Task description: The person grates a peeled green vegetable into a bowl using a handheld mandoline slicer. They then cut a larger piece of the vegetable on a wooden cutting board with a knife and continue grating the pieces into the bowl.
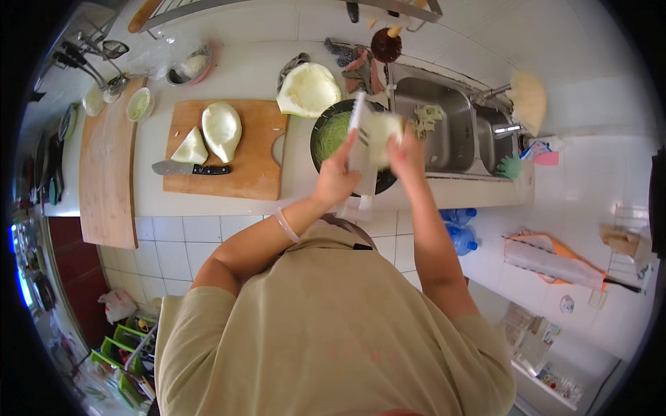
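My left hand (338,179) grips a white handheld grater (361,151), which stands tilted over a dark round bowl or pan (314,148). Green shreds (333,136) lie inside that vessel. In my right hand (407,153) is a pale green piece of gourd or melon (384,138), blurred, against or close beside the grater's face. A large hollowed piece of the same produce (309,89) rests behind the vessel. On a wooden cutting board (250,182) to the left are a hollowed half (221,130), a smaller wedge (191,147) and a knife with a black handle (210,170).
The steel sink (434,145) at the right holds scraps (427,117). Another wooden board (106,182) overhangs the counter edge at the left, near a small bowl (140,104). Cloths (361,73) lie behind the vessel. A brush (386,46) hangs from the rack above.
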`<action>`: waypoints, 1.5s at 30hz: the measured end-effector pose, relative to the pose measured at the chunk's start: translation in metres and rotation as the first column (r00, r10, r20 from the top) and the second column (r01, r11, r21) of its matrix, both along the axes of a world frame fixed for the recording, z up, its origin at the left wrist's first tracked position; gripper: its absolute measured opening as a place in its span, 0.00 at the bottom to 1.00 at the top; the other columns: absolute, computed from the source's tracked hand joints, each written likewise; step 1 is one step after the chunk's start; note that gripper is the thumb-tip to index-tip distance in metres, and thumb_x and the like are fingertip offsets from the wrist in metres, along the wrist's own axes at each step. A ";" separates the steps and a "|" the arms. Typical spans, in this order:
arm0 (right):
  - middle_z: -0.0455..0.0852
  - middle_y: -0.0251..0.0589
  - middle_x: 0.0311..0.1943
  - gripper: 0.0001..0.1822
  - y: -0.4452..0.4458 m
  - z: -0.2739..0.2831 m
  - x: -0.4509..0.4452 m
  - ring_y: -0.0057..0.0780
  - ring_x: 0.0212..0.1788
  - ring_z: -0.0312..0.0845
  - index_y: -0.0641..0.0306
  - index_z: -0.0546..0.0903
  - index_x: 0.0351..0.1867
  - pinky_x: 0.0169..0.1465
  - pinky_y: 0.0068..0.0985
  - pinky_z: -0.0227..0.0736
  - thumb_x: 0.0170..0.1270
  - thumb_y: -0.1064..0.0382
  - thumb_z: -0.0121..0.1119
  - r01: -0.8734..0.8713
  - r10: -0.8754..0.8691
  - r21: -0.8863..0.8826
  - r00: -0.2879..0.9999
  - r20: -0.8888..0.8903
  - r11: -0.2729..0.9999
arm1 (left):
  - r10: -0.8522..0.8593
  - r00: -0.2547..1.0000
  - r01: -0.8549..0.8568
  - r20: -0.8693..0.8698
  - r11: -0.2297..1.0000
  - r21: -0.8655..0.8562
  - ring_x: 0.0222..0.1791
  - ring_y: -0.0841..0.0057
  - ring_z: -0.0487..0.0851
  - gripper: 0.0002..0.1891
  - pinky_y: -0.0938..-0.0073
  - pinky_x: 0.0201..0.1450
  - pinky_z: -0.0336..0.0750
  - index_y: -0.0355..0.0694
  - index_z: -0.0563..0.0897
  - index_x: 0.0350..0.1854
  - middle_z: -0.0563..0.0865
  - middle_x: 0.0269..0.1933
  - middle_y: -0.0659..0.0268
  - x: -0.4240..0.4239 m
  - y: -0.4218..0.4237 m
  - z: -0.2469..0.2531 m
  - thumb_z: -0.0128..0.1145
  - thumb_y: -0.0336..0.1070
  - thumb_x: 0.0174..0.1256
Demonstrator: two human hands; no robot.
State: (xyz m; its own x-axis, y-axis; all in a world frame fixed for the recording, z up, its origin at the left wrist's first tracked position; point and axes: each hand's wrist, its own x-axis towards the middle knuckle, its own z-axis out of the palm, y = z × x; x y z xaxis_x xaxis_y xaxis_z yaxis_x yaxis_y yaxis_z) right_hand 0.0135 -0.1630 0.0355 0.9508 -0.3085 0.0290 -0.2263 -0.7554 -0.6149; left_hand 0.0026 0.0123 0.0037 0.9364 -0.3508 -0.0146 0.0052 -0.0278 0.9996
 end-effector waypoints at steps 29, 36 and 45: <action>0.83 0.57 0.28 0.20 0.035 0.034 -0.034 0.56 0.32 0.80 0.62 0.71 0.54 0.36 0.45 0.75 0.60 0.62 0.52 -0.110 0.094 -0.182 0.991 -0.091 0.977 | -0.044 0.991 0.059 -0.123 0.991 0.120 0.26 0.65 0.77 0.42 0.69 0.35 0.73 0.40 0.60 0.70 0.78 0.32 0.50 0.016 0.006 0.026 0.50 0.23 0.44; 0.83 0.57 0.25 0.18 -0.009 0.007 0.022 0.56 0.31 0.80 0.62 0.73 0.52 0.36 0.47 0.75 0.60 0.61 0.52 0.042 -0.033 -0.210 0.998 0.046 0.977 | -0.073 0.997 0.073 -0.010 0.996 0.040 0.28 0.67 0.78 0.42 0.71 0.36 0.74 0.40 0.59 0.71 0.79 0.31 0.50 -0.003 -0.001 0.022 0.50 0.23 0.44; 0.83 0.57 0.25 0.15 -0.004 0.002 0.034 0.57 0.32 0.80 0.65 0.74 0.47 0.36 0.45 0.75 0.61 0.62 0.51 0.049 -0.053 -0.294 0.999 -0.008 0.955 | -0.102 0.994 0.106 -0.034 0.983 0.147 0.28 0.56 0.78 0.41 0.64 0.36 0.74 0.39 0.60 0.69 0.79 0.29 0.48 -0.003 -0.004 0.039 0.53 0.25 0.43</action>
State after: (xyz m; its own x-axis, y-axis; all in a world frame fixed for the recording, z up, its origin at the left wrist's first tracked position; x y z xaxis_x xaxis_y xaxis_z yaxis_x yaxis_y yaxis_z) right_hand 0.0478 -0.1672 0.0376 0.9351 -0.3366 0.1110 -0.2768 -0.8892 -0.3642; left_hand -0.0004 0.0079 0.0432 0.8935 -0.4383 -0.0975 0.0203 -0.1775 0.9839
